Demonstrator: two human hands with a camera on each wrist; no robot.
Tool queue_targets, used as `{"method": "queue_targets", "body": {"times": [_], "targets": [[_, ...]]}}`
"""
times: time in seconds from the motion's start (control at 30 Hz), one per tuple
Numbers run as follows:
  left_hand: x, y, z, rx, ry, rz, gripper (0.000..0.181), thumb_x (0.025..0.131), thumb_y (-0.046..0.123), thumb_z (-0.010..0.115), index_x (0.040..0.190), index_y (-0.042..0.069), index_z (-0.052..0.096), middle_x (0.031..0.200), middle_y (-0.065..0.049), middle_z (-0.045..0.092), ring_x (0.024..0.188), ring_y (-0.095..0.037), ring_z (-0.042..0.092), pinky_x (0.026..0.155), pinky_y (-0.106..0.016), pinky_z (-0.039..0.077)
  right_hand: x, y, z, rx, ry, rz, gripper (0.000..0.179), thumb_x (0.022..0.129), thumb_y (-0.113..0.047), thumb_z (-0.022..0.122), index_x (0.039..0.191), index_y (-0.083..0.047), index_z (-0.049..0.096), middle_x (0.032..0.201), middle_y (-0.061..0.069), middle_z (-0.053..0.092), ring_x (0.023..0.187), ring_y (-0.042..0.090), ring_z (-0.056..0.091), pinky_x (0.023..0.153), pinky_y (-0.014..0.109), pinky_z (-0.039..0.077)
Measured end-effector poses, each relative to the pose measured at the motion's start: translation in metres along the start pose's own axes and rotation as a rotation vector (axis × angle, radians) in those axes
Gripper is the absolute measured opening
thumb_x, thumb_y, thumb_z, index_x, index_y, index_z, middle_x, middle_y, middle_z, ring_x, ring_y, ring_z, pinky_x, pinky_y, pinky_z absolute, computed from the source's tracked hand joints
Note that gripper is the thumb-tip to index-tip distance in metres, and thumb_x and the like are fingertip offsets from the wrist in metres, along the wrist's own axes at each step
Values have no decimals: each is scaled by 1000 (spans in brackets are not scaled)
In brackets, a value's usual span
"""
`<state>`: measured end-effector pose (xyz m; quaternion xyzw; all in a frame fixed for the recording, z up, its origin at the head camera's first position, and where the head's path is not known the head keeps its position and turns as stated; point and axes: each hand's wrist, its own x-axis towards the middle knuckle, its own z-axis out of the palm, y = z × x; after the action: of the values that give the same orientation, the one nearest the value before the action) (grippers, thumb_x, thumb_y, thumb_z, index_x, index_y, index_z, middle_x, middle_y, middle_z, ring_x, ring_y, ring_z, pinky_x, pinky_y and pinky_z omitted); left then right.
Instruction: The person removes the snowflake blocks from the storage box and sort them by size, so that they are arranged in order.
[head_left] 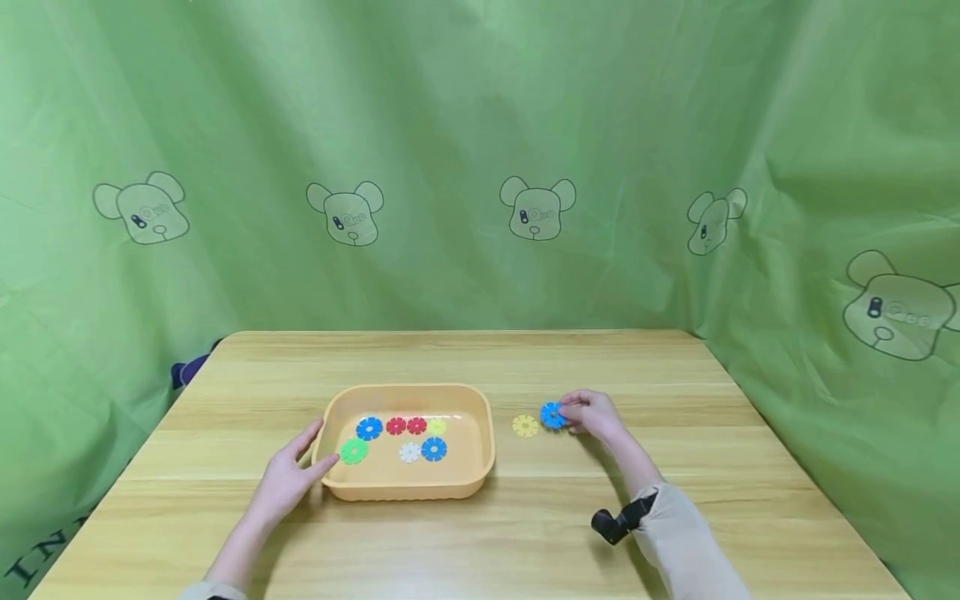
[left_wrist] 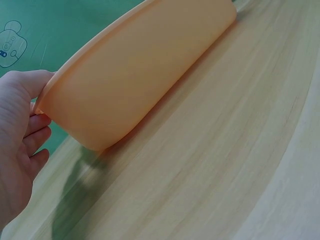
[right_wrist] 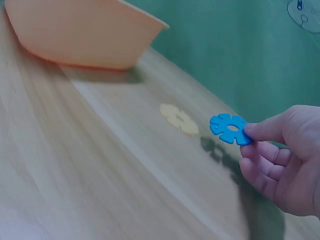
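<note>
Beyond the worktop on the left: a dark purple shape, too small to make out.
Left hand: gripping the left end of the tray, thumb over the rim, the other fingers outside and below it.
Tray: pale orange, upright on the worktop, left of its middle.
Left part of the tray: a green disc, and just beyond it a dark blue disc.
Middle of the tray: two red discs side by side, with a white disc nearer the person.
Right part of the tray: a yellow-green disc, and a second blue disc just nearer the person.
Right of the tray: a yellow disc, flat on the worktop, apart from the tray.
Held blue disc: notched like a flower, just right of the yellow disc, raised above the worktop with its shadow below.
Right hand: pinching that disc by its right edge between thumb and fingers.
Right wrist: a black device strapped over a pale sleeve.
All round the back and sides: green cloth printed with bear heads.
</note>
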<state>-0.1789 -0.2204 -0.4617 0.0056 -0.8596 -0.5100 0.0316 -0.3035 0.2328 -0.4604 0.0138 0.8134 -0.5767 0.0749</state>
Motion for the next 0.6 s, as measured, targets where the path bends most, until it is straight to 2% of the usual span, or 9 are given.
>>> {"method": "queue_targets", "body": {"times": [0.27, 0.5, 0.6], "targets": [[0, 0, 0, -3, -8, -8, 72, 87, 27, 65, 144, 2, 28, 148, -20, 26, 133, -43, 23, 108, -56, 19, -1, 8, -1, -167, 37, -17, 21, 83, -2, 63, 100, 10, 61, 87, 12, 63, 67, 16, 56, 58, 26, 51], [0, -1, 0, 0, -5, 1, 72, 87, 28, 65, 144, 2, 29, 147, -20, 27, 133, -44, 23, 108, -57, 19, 0, 9, 4, -261, 54, -23, 17, 81, -3, 66, 95, 6, 64, 83, 11, 63, 62, 15, 52, 53, 24, 47], [0, -1, 0, -1, -5, 0, 72, 87, 28, 66, 144, 3, 29, 147, -20, 27, 133, -44, 23, 108, -57, 19, 1, 10, 6, -306, 64, -32, 16, 81, -5, 67, 94, 4, 65, 84, 10, 63, 65, 17, 53, 56, 25, 47]]}}
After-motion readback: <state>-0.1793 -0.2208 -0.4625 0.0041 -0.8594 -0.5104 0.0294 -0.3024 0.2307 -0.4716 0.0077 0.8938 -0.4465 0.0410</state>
